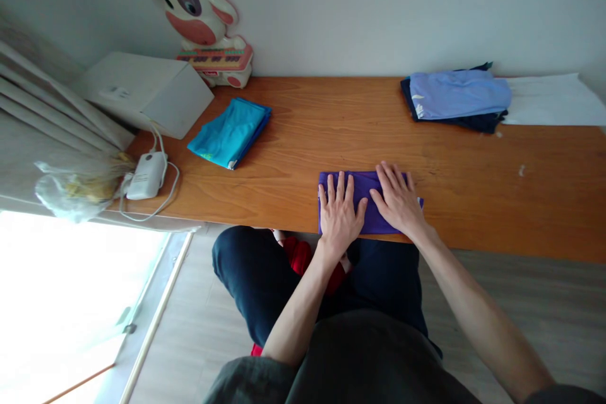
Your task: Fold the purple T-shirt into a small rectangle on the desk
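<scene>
**A:** What are the hands on, and where does it sit?

**B:** A folded purple cloth lies flat at the near edge of a long wooden table, at about 6 o'clock on the tabletop, directly in front of the seated person. Both hands rest on top of it, side by side.

**A:** How would that cloth handle?

**B:** It looks thin, soft and light, with no stiffness of its own; it would likely sag and unfold if lifted from one corner. The safest hold is probably along a folded edge, or at two corners at once, so the layers stay together. On the smooth wood it may slide easily under a push.

**A:** And the hands themselves?

**B:** The left hand is flat, palm down, fingers spread and pointing toward 12 o'clock, covering the cloth's left half. The right hand is also flat and palm down, fingers angled toward 11 o'clock, over the right half. Neither grasps anything; both press with extended fingers. The forearms run back toward the body, the right one coming in from about 4 o'clock.

**A:** Anything else on the table?

**B:** A folded teal cloth at 10 o'clock, a blue stack of clothes at 1 o'clock, and a cow-shaped toy against the wall at 11 o'clock.
</scene>
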`<state>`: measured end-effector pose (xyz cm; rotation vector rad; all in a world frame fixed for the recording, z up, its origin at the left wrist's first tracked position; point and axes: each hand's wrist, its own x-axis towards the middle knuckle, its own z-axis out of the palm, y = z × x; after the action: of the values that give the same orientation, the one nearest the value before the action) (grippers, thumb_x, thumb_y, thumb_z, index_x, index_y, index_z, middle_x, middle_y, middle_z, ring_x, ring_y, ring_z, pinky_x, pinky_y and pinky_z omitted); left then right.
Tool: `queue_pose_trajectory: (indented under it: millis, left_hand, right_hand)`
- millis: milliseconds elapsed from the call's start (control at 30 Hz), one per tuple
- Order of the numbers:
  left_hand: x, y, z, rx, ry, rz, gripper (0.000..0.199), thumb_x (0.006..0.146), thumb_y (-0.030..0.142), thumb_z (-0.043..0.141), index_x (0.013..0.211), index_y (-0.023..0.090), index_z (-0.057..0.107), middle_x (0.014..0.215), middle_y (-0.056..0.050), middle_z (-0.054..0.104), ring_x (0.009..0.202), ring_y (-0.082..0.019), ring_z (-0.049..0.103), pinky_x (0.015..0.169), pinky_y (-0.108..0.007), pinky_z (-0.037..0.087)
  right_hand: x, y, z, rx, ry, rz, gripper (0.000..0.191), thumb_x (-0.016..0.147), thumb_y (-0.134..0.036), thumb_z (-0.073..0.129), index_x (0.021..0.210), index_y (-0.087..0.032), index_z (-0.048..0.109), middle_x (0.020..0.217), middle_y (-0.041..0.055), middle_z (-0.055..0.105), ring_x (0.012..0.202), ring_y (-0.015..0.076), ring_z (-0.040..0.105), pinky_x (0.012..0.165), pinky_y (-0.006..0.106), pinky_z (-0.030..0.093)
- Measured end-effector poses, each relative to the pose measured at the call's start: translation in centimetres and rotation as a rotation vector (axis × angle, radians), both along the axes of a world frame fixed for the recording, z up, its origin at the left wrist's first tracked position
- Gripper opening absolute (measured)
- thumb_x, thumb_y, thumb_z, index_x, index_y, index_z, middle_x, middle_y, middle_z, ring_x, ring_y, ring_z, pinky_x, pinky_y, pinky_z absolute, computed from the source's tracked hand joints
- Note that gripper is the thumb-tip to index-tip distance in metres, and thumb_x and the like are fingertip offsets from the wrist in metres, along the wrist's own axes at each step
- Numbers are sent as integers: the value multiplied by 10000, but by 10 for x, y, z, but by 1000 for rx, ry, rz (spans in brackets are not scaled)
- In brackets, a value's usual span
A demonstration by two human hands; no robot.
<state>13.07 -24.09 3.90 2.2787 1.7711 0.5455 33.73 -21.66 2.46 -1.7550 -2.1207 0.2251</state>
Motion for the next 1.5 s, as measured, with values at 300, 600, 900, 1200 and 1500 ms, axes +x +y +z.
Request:
queue_pose_trajectory:
  millis: [300, 600, 900, 1200, 1500]
  left_hand:
    - [0, -1, 2, 1, -6, -2, 783, 1191, 599, 448, 1844, 173, 380, 1938, -108, 271, 1826, -402, 181, 1499, -676, 162]
    - [2, -3, 6, 6, -10, -4, 992, 1098, 787, 553, 1871, 216, 308, 1940, -112, 279, 1829, -426, 143, 1486, -713, 163]
    - [-22, -19, 5, -9, 40, -252, 1021, 1064, 823, 596, 1854, 221, 360, 1947, -85, 264, 1831, -403, 156, 1504, -649, 162]
    - [-21, -19, 9, -36, 26, -470, 889, 1121, 729, 547, 1854, 261, 363, 1935, -58, 302, 1828, -373, 185, 1503, -624, 148]
    - [-11, -21, 8, -102, -38, -522, 909, 1108, 773, 531, 1839, 248, 400, 1937, -58, 295, 1832, -371, 165, 1513, -614, 109]
  right_hand:
    - [54, -60, -12, 64, 78, -318, 830, 1133, -681, 528, 1813, -210, 451, 1859, 202, 434, 1731, 521, 342, 1378, 882, 112]
    - [37, -62, -11, 102, 108, -257, 587, 1094, -590, 620, 1553, -227, 653, 1651, 225, 613, 1597, 497, 500, 1348, 804, 330]
    - [11, -143, -13, 31, 330, -391, 294, 1036, -630, 692, 1195, -384, 714, 1193, 156, 774, 1205, 499, 724, 1069, 768, 592]
    - [-20, -194, -26, -453, 1490, -737, 430, 937, -571, 859, 1325, -447, 723, 1429, 1, 831, 1415, 404, 760, 1155, 695, 691]
    - [22, -203, -31, -710, 1901, -896, 553, 744, -420, 1050, 1231, -306, 813, 1231, 58, 896, 1186, 369, 869, 1046, 493, 748]
